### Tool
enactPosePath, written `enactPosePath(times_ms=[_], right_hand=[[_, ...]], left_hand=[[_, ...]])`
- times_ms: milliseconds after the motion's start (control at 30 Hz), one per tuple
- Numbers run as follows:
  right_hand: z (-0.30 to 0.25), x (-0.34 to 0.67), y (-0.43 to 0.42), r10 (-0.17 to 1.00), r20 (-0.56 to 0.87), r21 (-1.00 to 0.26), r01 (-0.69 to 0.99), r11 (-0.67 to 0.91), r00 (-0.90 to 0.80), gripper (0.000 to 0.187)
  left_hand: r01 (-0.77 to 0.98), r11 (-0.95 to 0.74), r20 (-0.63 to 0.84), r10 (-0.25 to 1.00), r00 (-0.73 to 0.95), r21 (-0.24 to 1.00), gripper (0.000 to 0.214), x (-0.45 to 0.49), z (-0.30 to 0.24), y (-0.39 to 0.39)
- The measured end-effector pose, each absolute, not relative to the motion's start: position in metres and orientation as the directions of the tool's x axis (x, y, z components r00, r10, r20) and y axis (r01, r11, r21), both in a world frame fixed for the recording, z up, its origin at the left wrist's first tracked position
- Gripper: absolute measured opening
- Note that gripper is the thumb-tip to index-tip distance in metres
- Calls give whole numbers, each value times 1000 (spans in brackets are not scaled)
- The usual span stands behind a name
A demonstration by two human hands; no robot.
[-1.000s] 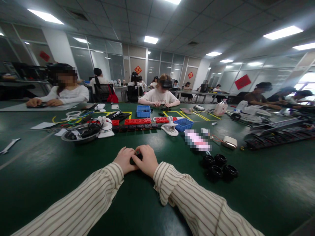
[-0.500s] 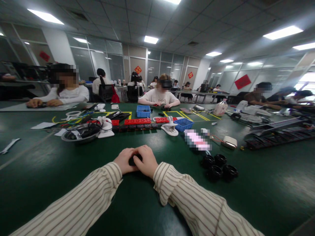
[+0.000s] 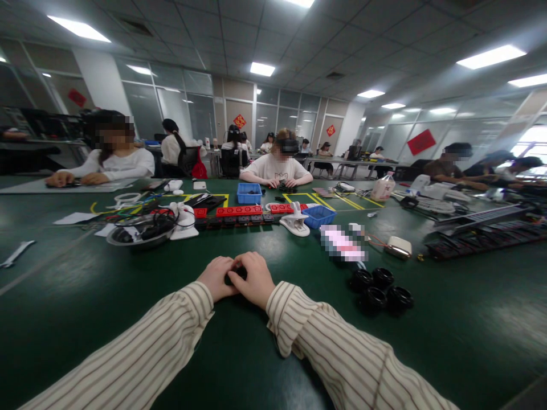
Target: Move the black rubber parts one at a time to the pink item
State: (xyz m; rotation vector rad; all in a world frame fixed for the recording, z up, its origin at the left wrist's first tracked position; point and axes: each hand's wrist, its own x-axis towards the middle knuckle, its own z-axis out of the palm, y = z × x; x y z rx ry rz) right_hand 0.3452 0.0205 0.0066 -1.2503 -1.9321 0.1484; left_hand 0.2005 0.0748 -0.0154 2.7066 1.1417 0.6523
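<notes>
My left hand [image 3: 216,277] and my right hand [image 3: 257,279] rest together on the green table [image 3: 85,285], fingers curled round a small black part [image 3: 233,278] held between them. Most of the part is hidden by my fingers. Both arms wear striped sleeves. Several black ring-shaped parts [image 3: 380,290] lie in a cluster to the right of my right hand, about an arm's width away.
Beyond my hands lie a metal bowl of cables [image 3: 141,232], a row of red and black blocks [image 3: 239,215], two blue bins [image 3: 318,216], a white clamp [image 3: 294,223] and a wrench [image 3: 17,253] at far left. Other people sit at the table's far side.
My fingers have shifted slightly around the black part; the hands stay in the same place on the table.
</notes>
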Motion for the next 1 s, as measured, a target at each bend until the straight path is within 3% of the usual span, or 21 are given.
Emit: enactPosePath(times_ms=[300,533,800,1000], right_hand=[[11,346,16,770,559,-488,629,605,-307,21],[11,346,16,783,593,-514,661,547,-187,19],[8,346,20,834,531,-498,740,452,-152,19],[9,347,19,800,550,-489,683,542,-241,13]], left_hand=[[514,-707,305,688,658,487,37,197,-14,72],[611,-713,338,701,628,344,53,199,-18,72],[691,-691,304,719,625,213,27,203,-11,69],[610,-724,322,690,648,322,38,200,-12,72]])
